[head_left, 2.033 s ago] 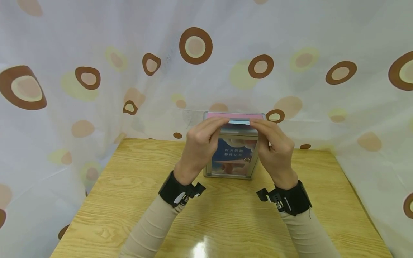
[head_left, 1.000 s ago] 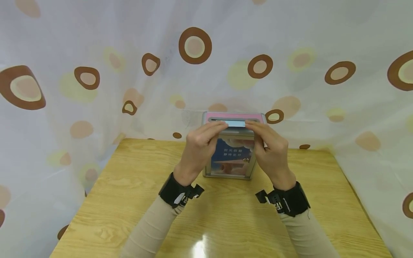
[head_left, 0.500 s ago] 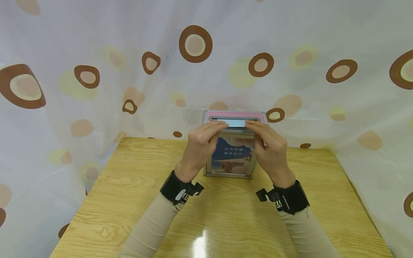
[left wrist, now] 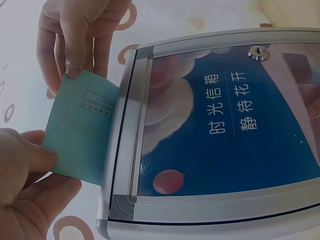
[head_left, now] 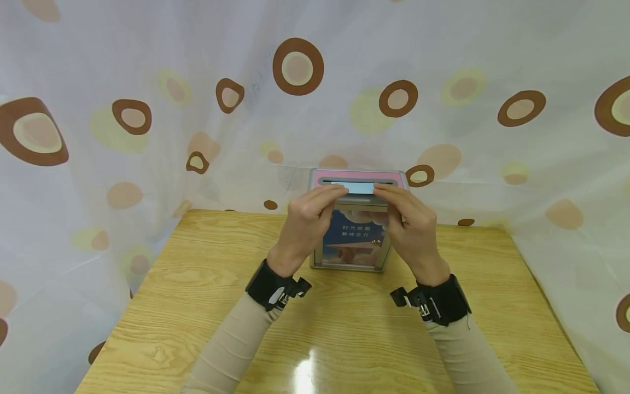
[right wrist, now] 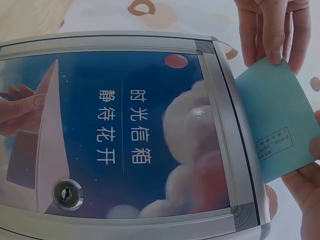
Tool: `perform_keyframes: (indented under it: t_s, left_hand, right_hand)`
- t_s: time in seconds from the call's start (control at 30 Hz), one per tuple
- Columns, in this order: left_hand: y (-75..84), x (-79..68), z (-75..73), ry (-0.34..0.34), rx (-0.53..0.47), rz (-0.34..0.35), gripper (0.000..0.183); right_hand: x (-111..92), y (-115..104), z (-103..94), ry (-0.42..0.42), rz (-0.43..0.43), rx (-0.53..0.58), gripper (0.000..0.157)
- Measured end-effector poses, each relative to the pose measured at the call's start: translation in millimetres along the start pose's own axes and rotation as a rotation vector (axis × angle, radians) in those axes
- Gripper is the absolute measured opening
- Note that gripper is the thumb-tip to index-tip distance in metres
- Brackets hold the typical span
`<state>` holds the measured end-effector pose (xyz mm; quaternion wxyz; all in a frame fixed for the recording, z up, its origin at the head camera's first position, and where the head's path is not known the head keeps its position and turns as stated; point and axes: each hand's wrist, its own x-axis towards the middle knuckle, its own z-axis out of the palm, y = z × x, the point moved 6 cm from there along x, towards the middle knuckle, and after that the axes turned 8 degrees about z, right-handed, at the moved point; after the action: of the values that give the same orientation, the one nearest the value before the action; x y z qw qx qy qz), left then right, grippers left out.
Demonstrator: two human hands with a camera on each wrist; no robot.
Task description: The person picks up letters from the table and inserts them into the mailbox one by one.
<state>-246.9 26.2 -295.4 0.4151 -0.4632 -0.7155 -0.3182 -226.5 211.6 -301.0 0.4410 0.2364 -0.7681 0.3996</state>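
A light blue-green envelope (head_left: 361,188) with a small printed frame stands at the slot of a letter box (head_left: 355,238). In the left wrist view the envelope (left wrist: 82,125) leans, and its lower part is hidden behind the box's top edge. My left hand (head_left: 306,221) pinches one upper corner between thumb and fingers. The opposite corner is pinched by my right hand (head_left: 415,227). The right wrist view shows the envelope (right wrist: 277,117) between both hands, above the box's printed front (right wrist: 145,125). How deep it sits in the slot cannot be seen.
The box has a pink top (head_left: 361,175), a silver frame and a small key lock (right wrist: 68,194). It stands at the back of a wood-grain table (head_left: 206,273). Just behind hangs a white curtain (head_left: 334,126) with brown ring patterns.
Compared with two seconds ago, both hands and the envelope sit slightly lower and further left, and the slot on the pink top shows. Over the last half second almost nothing moves.
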Motion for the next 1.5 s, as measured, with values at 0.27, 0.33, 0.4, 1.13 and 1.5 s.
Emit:
perform_keyframes:
  t_s: [0.27, 0.33, 0.4, 1.13, 1.5]
  left_hand:
    - [-2.1, -1.7, 2.0, -0.001, 0.009, -0.002, 0.022]
    - [-2.5, -1.9, 2.2, -0.006, 0.01, -0.004, 0.022]
    - [-3.1, -2.5, 2.4, -0.011, 0.006, -0.01, 0.023]
    - [-8.0, -5.3, 2.1, 0.037, 0.017, -0.042, 0.017]
    - [-10.1, -7.9, 3.9, 0.036, 0.006, -0.038, 0.018]
  right_hand:
    - [-1, 3, 2.3, -0.002, 0.009, 0.004, 0.035]
    - [-2, 4, 2.8, -0.002, 0.01, 0.002, 0.035]
    - [-2, 5, 3.4, -0.006, 0.012, 0.002, 0.035]
    - [-5, 13, 8.8, -0.032, 0.009, -0.011, 0.036]
    - [-7, 15, 9.5, -0.008, -0.023, -0.035, 0.032]
